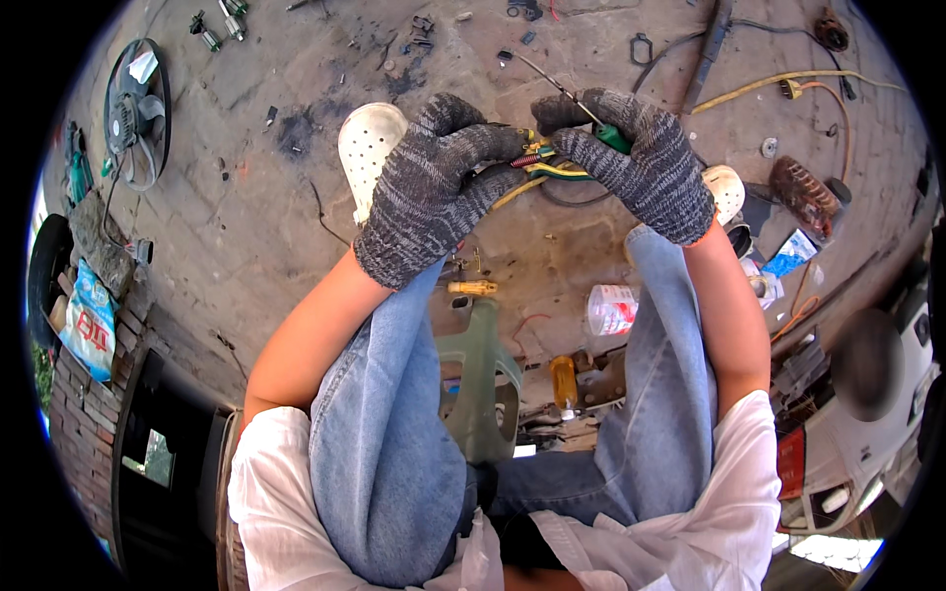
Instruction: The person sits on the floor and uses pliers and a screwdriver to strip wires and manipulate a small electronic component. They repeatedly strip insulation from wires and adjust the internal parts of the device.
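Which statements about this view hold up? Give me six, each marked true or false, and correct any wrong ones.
1. The left hand and right hand both wear grey gloves. True.
2. The left hand touches none of the coloured wires. False: its fingers pinch them.
3. The right hand holds a green-handled tool. True.
4. The fan lies at the picture's far right. False: it is at the left.
5. A green plastic item shows between the legs. True.
6. Both shoes are black. False: they are whitish.
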Tool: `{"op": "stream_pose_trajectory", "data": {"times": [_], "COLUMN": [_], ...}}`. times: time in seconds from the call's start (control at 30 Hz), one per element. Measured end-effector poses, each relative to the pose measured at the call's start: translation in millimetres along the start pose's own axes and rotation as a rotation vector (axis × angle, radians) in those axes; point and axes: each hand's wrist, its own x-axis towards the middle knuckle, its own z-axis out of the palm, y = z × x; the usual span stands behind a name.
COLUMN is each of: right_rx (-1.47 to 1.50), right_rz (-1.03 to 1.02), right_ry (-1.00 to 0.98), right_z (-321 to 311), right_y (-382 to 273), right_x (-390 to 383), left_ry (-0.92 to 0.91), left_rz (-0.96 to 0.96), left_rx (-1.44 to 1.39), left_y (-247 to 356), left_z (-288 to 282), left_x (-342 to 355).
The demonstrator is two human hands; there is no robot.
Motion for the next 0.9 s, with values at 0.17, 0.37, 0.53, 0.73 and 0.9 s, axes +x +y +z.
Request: {"op": "stream_pose_trajectory", "data": {"times": [0.17,0.37,0.53,0.73,0.9], "right_rx": [-0.333,-0.145,-0.03,0.014,0.207], "right_rz": [-0.04,0.041,0.382,0.458,0.434], "right_ry": [-0.01,0.033,-0.11,-0.167,-0.094], "right_z": [2,8,1,5,8], "right_y": [-9,-6,-37,-30,-22], "right_x": [-1,-2,0,-3,-11], "left_ry": [0.023,0.034,0.124,0.018,-0.16], "left_rz": [0.0,0.122,0.063,-0.061,-0.023], "left_rx": [0.093,0.311,0.242,0.127,-0.126], "left_y": [2,4,5,2,-9], "left_z": [0,-5,-2,-4,3], "left_x": [-5,-11,-11,-4,-6]}}
